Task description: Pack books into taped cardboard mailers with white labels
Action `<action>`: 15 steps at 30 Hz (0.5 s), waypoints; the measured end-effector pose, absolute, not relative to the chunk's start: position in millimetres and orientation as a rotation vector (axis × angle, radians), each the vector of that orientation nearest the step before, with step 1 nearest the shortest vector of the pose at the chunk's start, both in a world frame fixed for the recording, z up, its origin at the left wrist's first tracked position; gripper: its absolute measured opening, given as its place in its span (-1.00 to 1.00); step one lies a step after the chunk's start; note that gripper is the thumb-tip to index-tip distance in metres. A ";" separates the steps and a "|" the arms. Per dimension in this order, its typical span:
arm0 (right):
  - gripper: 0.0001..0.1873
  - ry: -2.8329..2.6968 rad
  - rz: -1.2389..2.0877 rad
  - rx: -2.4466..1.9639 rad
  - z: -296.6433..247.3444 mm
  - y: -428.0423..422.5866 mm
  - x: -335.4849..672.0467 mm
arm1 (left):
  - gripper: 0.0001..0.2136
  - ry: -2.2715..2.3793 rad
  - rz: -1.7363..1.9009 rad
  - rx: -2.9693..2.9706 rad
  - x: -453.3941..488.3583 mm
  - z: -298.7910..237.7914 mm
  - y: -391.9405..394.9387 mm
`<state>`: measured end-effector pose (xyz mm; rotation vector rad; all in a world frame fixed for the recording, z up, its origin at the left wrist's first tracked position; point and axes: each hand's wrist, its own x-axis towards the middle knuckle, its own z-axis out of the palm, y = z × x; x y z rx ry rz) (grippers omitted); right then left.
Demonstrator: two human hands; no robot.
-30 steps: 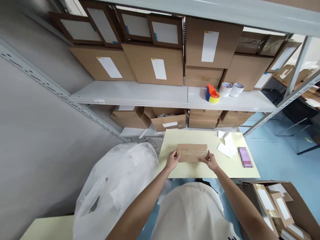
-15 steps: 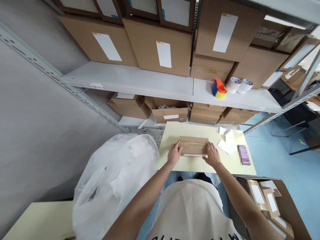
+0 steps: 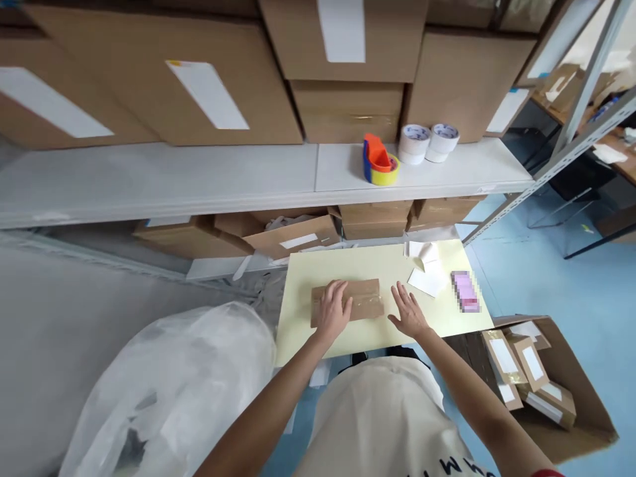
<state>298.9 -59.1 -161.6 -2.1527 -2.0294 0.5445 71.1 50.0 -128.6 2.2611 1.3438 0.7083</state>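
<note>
A small taped cardboard box (image 3: 365,301) lies on the pale yellow table. My left hand (image 3: 334,310) is laid across its left half, fingers bent over the top toward the far edge and thumb apart, holding it. Just off the right end of the box, my right hand (image 3: 410,315) hovers or rests with fingers spread and nothing in it; whether it touches the tabletop I cannot tell. White papers (image 3: 427,275) lie beyond that hand, and a purple pixelated item (image 3: 466,291) is at the table's right side.
A metal shelf (image 3: 238,175) with large cartons (image 3: 199,93) rises behind the table (image 3: 298,271). Tape rolls (image 3: 415,142) and a tape dispenser (image 3: 380,162) stand on it. A big carton (image 3: 586,397) of small boxes is at right, a translucent plastic bag (image 3: 183,371) at left.
My right hand has let go of the box's right end and opened. My left hand has moved from the left end onto the top. The box is slightly tilted, its white label out of sight.
</note>
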 end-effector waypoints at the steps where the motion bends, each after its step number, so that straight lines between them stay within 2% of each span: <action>1: -0.17 -1.952 0.562 -2.228 -167.4 -60.5 314.5 | -0.65 1.297 0.676 2.283 87.1 -123.6 49.8; 7: -0.29 -1.632 0.736 -2.582 -209.9 -57.2 415.1 | -0.68 0.989 0.239 2.370 196.4 -112.2 52.3; 12: -0.37 -1.704 0.761 -2.483 -240.0 -59.6 446.3 | -0.66 0.998 -0.390 2.239 263.1 -139.9 63.6; 15: -0.40 -1.712 0.755 -2.365 -250.6 -66.4 451.8 | -0.64 1.115 -0.538 2.068 277.3 -163.1 70.3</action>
